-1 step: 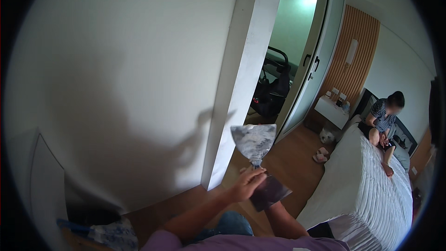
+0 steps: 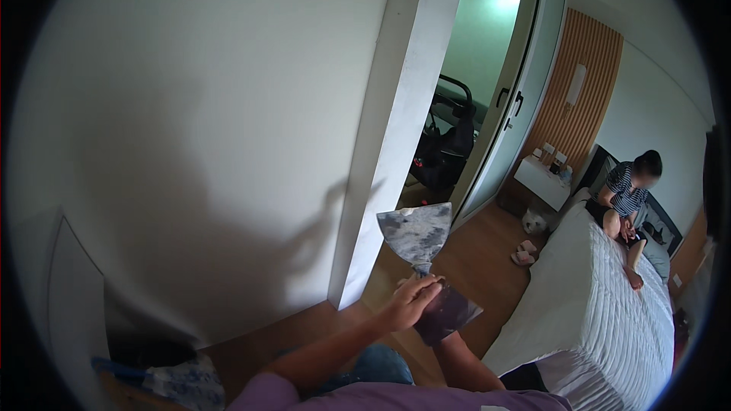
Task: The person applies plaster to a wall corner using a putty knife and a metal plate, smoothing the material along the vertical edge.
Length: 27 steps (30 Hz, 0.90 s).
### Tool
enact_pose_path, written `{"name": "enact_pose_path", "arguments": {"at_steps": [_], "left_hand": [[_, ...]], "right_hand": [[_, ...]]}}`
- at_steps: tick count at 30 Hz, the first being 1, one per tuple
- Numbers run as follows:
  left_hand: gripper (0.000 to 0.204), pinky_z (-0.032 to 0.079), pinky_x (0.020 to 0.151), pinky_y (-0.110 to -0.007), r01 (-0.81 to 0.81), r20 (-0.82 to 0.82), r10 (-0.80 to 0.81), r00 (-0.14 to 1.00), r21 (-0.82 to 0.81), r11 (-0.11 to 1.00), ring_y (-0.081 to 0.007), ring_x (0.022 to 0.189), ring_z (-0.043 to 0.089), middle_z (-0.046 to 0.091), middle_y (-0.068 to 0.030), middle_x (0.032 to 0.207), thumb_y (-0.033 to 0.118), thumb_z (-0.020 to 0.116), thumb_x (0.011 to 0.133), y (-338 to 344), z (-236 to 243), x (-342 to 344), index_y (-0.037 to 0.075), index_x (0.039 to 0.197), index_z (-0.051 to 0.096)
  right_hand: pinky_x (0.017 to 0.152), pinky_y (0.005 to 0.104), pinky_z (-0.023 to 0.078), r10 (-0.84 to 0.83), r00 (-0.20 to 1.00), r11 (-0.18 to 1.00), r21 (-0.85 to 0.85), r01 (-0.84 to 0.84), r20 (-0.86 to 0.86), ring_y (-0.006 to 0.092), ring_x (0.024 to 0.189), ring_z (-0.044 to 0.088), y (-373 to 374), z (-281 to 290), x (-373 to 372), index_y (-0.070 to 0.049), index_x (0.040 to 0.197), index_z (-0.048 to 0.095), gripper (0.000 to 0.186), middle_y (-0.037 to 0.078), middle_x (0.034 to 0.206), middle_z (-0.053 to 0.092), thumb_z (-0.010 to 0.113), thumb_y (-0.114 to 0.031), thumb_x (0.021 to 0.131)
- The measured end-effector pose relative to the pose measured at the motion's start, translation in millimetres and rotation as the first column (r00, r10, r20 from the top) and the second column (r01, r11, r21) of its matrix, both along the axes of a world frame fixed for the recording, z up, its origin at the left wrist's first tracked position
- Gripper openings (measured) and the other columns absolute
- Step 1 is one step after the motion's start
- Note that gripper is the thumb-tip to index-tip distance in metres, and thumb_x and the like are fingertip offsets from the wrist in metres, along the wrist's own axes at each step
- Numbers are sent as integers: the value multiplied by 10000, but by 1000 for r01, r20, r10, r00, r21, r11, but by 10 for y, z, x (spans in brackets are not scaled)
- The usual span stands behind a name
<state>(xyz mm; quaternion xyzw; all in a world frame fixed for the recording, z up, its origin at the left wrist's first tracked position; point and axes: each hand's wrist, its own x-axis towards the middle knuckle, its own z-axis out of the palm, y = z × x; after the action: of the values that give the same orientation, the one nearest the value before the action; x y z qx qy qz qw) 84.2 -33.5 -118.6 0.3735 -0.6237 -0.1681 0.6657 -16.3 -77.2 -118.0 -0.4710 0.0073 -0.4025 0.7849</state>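
In front of me rises a putty knife (image 2: 416,233), its wide blade upward and smeared with whitish filler. My left hand (image 2: 411,303) is closed at the base of that blade, fingers wrapped around a handle. A second, dark flat blade (image 2: 449,315) slants down to the right from the same hand, touching or nearly touching it. Behind this dark blade my right forearm (image 2: 464,365) comes up. The right hand is mostly hidden there, so its grip does not show. Which handle belongs to which hand cannot be told.
A white wall (image 2: 228,106) ends in a pale column (image 2: 388,129) on the left. Beyond the doorway stands a black stroller (image 2: 449,144). At right, a person (image 2: 632,186) sits on a bed (image 2: 563,312). Slippers (image 2: 524,253) lie on the floor; a stained bag (image 2: 186,380) is lower left.
The raised blade shows less whitish filler on its face and more bare grey. The dark blade and my hands have shifted slightly to the right.
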Motion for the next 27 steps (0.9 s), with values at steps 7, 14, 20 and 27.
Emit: {"name": "enact_pose_path", "arguments": {"at_steps": [7, 14, 20, 27], "left_hand": [[239, 470, 731, -381, -176, -272, 210, 939, 142, 974, -270, 778, 561, 566, -126, 912, 244, 532, 1071, -350, -10, -555, 24, 1088, 625], [254, 467, 759, -494, -180, -67, 203, 977, 251, 951, -438, 880, 593, 577, -229, 1011, 264, 521, 1061, -484, -266, -830, 38, 1145, 603], [311, 494, 813, -512, -262, 264, 197, 944, 240, 935, -448, 921, 625, 607, -270, 1067, 228, 534, 1030, -683, -599, -759, 113, 1315, 582], [823, 526, 779, -433, -133, 338, -30, 941, 448, 884, -317, 851, 653, 647, -223, 1041, 43, 641, 955, -440, -727, 39, 81, 1605, 138]], "right_hand": [[943, 473, 450, -30, 993, 810, 580, 90, -113, 294, 1154, 595, 473, -512, -1006, -167, 1316, 575, 665, 108, 1147, 676, 394, -711, 979], [941, 422, 488, -236, 964, 856, 443, 265, -122, 214, 1072, 626, 259, -733, -1183, -160, 1242, 575, 304, 6, 1136, 662, 530, -396, 1055], [822, 344, 563, -509, 850, 736, 441, 513, -140, 150, 878, 645, -275, -1295, -1898, -104, 1226, 573, 233, 9, 1068, 670, 631, -169, 1011], [931, 399, 512, -764, 546, 377, 450, 810, -343, 196, 1033, 591, -970, -1248, -2527, -92, 1211, 569, 308, 39, 1138, 601, 659, -280, 985]]}}
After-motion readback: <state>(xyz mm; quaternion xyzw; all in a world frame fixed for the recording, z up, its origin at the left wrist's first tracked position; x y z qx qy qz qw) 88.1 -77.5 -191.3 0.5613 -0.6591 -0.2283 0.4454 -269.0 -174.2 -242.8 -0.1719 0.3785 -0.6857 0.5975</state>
